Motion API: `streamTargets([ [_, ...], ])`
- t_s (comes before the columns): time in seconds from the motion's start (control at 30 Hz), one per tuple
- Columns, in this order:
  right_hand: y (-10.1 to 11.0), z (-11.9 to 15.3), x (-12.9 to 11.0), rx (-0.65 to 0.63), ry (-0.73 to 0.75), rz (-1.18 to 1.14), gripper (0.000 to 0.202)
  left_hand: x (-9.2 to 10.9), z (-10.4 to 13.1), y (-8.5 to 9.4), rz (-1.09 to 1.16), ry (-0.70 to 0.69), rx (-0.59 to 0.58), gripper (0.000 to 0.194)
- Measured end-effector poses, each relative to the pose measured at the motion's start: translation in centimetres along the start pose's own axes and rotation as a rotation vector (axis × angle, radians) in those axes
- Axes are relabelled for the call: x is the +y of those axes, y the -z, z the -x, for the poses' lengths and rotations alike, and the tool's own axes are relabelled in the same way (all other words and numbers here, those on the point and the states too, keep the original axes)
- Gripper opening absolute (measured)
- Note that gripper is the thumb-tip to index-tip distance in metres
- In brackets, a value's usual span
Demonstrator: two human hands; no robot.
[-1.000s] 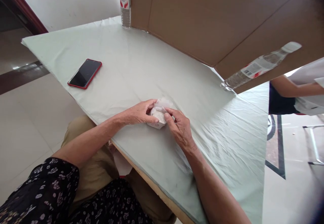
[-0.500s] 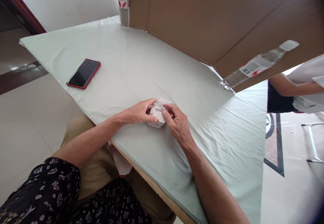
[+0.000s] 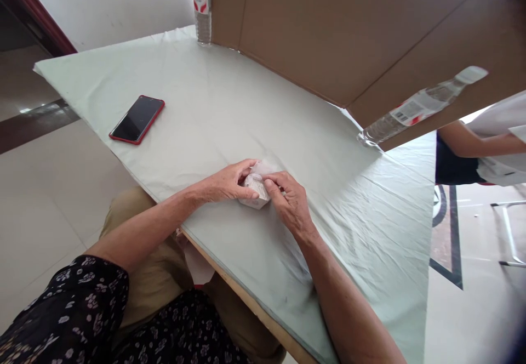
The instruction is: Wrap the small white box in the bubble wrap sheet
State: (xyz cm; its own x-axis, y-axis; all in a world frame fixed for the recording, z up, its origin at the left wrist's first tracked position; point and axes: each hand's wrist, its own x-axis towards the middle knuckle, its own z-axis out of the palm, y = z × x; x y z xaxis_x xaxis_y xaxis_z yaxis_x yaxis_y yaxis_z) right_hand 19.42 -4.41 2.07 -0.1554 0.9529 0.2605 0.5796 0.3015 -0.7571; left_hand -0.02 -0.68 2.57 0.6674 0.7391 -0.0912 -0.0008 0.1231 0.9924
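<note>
On the covered table (image 3: 213, 106) there is one phone (image 3: 137, 119) in a red case, lying flat to the left of the hands. Two plastic bottles are by the brown cardboard panel: one upright bottle (image 3: 203, 10) at its far left end, and one bottle at the right (image 3: 419, 106), which looks slanted. The panel (image 3: 329, 29) closes the far side of the table; between it and the hands, nothing stands in the way. One other person's arm (image 3: 480, 142) is beyond the right edge.

One small white packet (image 3: 255, 189) sits near the front edge of the table, between the two hands. Its raised paper flap points away from the body; its long axis I cannot tell. The left hand (image 3: 230, 182) grips its left side, fingers curved. The right hand (image 3: 287, 197) pinches the paper with thumb and forefinger.
</note>
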Motion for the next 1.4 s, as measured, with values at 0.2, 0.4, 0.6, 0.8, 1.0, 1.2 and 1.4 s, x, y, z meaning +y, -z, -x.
streamTargets([
  [0.2,0.6,0.2,0.9,0.128,-0.16,-0.131,0.04,-0.4,-0.1,0.2,0.07,-0.012,-0.007,0.074],
  [0.4,0.3,0.1,1.7,-0.174,-0.263,-0.424,0.094,-0.7,-0.3,0.3,0.114,-0.017,0.014,0.073],
  [0.6,-0.4,0.2,1.1,-0.107,-0.342,-0.461,0.093,-0.6,-0.3,0.3,0.046,0.019,0.096,0.07],
  [0.8,-0.2,0.5,1.2,-0.106,-0.338,-0.447,0.087,-0.4,-0.1,0.8,0.0,0.099,0.092,0.085],
  [1.0,0.0,-1.0,1.8,0.004,-0.314,-0.47,0.066,-0.2,-0.2,0.7,0.065,0.107,0.08,0.089],
  [1.2,-0.7,-1.9,1.4,0.051,-0.269,-0.52,0.049,-0.1,-0.1,0.7,0.037,0.109,0.105,0.085],
  [1.4,-0.9,-1.3,1.0,0.107,-0.224,-0.509,0.038,-0.5,-0.3,0.8,-0.075,0.052,0.108,0.079],
])
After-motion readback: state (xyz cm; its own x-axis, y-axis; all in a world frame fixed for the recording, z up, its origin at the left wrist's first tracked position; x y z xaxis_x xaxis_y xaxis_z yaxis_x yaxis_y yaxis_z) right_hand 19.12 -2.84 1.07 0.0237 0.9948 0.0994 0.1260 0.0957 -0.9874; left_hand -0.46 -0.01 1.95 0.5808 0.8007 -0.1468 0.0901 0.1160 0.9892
